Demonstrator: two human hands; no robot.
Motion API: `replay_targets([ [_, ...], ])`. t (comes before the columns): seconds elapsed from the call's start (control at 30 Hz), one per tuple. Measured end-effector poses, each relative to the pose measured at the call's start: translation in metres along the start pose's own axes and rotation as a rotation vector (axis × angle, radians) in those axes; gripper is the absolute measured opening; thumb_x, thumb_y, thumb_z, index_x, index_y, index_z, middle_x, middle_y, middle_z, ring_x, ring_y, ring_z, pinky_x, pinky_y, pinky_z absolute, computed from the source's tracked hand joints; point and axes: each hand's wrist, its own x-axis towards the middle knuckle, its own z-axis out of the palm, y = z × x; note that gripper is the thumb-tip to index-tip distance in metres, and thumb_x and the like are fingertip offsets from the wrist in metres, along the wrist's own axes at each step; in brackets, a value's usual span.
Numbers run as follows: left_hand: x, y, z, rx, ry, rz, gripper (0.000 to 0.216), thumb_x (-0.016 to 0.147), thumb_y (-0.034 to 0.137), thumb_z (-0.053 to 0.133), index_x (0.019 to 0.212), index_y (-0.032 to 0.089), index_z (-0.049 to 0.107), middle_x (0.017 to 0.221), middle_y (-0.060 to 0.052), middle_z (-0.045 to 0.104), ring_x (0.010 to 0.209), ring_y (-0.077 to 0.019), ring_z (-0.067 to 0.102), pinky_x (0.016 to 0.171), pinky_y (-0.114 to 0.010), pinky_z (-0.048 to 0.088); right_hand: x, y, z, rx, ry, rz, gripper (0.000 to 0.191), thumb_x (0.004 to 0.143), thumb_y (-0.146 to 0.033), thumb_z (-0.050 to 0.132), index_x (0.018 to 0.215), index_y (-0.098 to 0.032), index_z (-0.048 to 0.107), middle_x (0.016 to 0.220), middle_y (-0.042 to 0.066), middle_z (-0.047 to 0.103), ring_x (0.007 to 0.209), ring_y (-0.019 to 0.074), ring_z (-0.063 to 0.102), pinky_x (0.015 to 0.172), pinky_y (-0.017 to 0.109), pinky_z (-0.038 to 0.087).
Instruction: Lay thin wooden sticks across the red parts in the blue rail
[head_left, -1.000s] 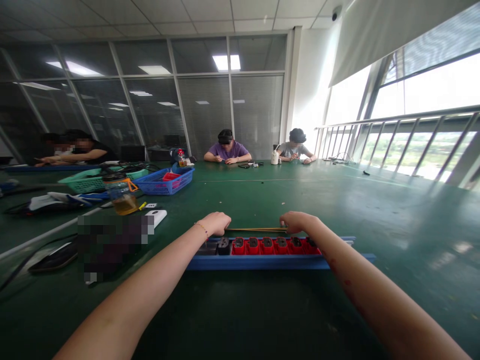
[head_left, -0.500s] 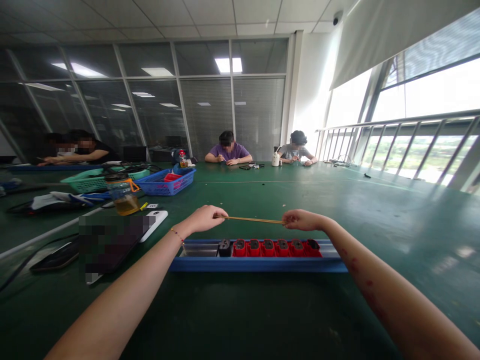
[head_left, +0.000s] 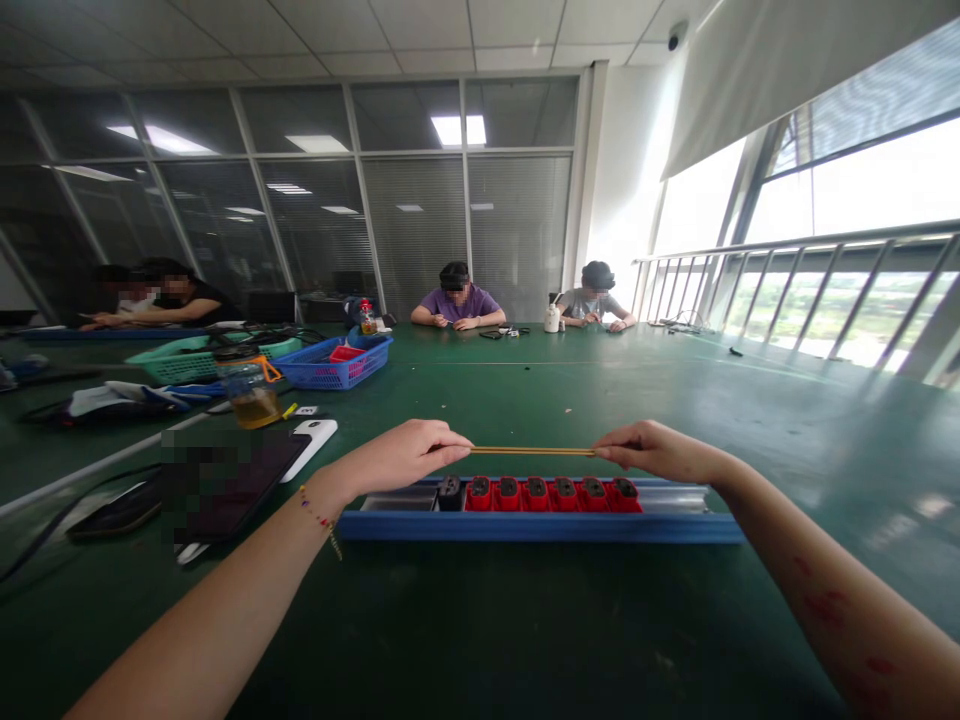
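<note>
A thin yellow-brown rubber band (head_left: 532,451), seen as two close parallel strands, is stretched level between my hands. My left hand (head_left: 420,445) pinches one end between thumb and fingers, and a beaded bracelet hangs at that wrist. The other end is pinched in my right hand (head_left: 656,449). Just below and nearer to me lies a long blue tray (head_left: 540,528) with a silvery metal channel. Several red blocks with dark tops (head_left: 536,495) stand in a row inside it, beside one black block (head_left: 449,494) at the row's left end. The band touches none of them.
To the left lie a dark tablet-like device (head_left: 240,480), a phone (head_left: 116,508) and a jar of amber liquid (head_left: 251,392). Behind are a blue basket (head_left: 341,372) and a green basket (head_left: 169,365). Several people sit at the far side of the green table (head_left: 487,620).
Both hands have shifted right and slightly down, the right hand more. The band now runs level and its visible span is slightly longer; both ends stay pinched.
</note>
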Motion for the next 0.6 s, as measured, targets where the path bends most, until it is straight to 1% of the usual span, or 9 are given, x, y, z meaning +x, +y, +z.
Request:
replay_targets([
  [0.1,-0.003,0.004,0.001,-0.012,-0.017,-0.017,0.041,0.086,0.048,0.033,0.108,0.027,0.060,0.098,-0.003,0.061,0.088,-0.0165,0.055,0.074,-0.023,0.039,-0.010,0.001,-0.002,0.044,-0.046,-0.006,0.044,0.081,-0.050,0.045,0.101,-0.016,0.064,0.082,0.004,0.059,0.073,0.0156,0.051,0.066,0.027,0.041],
  [0.17,-0.001,0.002,0.002,-0.038,-0.040,-0.057,0.038,0.084,0.048,0.037,0.105,0.027,0.061,0.096,-0.002,0.061,0.084,-0.0160,0.056,0.071,-0.023,0.039,-0.013,0.004,-0.003,0.066,-0.071,0.006,0.043,0.082,-0.049,0.045,0.104,-0.016,0.063,0.089,0.006,0.058,0.076,0.0155,0.051,0.067,0.027,0.042],
  [0.2,0.000,0.001,0.004,-0.062,-0.065,-0.077,0.036,0.083,0.048,0.039,0.102,0.026,0.061,0.094,-0.001,0.062,0.081,-0.0155,0.056,0.069,-0.023,0.039,-0.014,0.006,-0.003,0.082,-0.095,0.029,0.043,0.082,-0.049,0.045,0.106,-0.017,0.061,0.088,0.006,0.057,0.073,0.0143,0.050,0.064,0.026,0.042],
  [0.27,0.002,-0.003,0.007,-0.136,-0.132,-0.120,0.034,0.080,0.049,0.043,0.095,0.023,0.059,0.086,-0.001,0.062,0.073,-0.0143,0.056,0.063,-0.022,0.040,-0.015,0.011,-0.002,0.131,-0.141,0.093,0.045,0.081,-0.050,0.047,0.110,-0.018,0.058,0.079,0.003,0.055,0.062,0.0108,0.047,0.054,0.023,0.041],
  [0.33,0.004,-0.006,0.011,-0.223,-0.179,-0.159,0.035,0.076,0.052,0.047,0.089,0.020,0.056,0.078,-0.001,0.061,0.066,-0.0133,0.054,0.058,-0.022,0.041,-0.015,0.016,0.000,0.203,-0.169,0.134,0.046,0.078,-0.049,0.051,0.109,-0.016,0.056,0.072,0.001,0.052,0.055,0.0083,0.042,0.048,0.021,0.039],
  [0.43,0.005,-0.009,0.014,-0.337,-0.177,-0.177,0.037,0.073,0.053,0.050,0.083,0.018,0.052,0.073,0.000,0.057,0.062,-0.0120,0.051,0.054,-0.021,0.041,-0.014,0.021,0.003,0.298,-0.135,0.124,0.042,0.076,-0.048,0.055,0.103,-0.015,0.055,0.073,0.000,0.050,0.056,0.0079,0.042,0.046,0.020,0.038],
  [0.5,0.006,-0.011,0.016,-0.378,-0.161,-0.173,0.036,0.072,0.053,0.052,0.081,0.018,0.049,0.072,0.000,0.056,0.062,-0.0117,0.051,0.053,-0.021,0.040,-0.014,0.022,0.004,0.323,-0.099,0.119,0.042,0.077,-0.049,0.054,0.102,-0.016,0.054,0.076,0.001,0.050,0.060,0.0087,0.043,0.047,0.019,0.038],
  [0.57,0.006,-0.014,0.018,-0.387,-0.172,-0.186,0.037,0.071,0.053,0.053,0.081,0.018,0.048,0.073,0.000,0.057,0.062,-0.0119,0.052,0.053,-0.021,0.041,-0.014,0.023,0.005,0.305,-0.104,0.132,0.044,0.076,-0.050,0.053,0.105,-0.017,0.053,0.078,0.001,0.051,0.062,0.0095,0.045,0.049,0.020,0.040],
  [0.6,0.007,-0.015,0.020,-0.380,-0.191,-0.203,0.037,0.071,0.053,0.054,0.082,0.018,0.048,0.074,0.000,0.058,0.062,-0.0123,0.053,0.053,-0.021,0.041,-0.013,0.024,0.005,0.278,-0.128,0.146,0.045,0.076,-0.051,0.052,0.107,-0.017,0.052,0.079,0.001,0.051,0.062,0.0098,0.045,0.051,0.021,0.041],
])
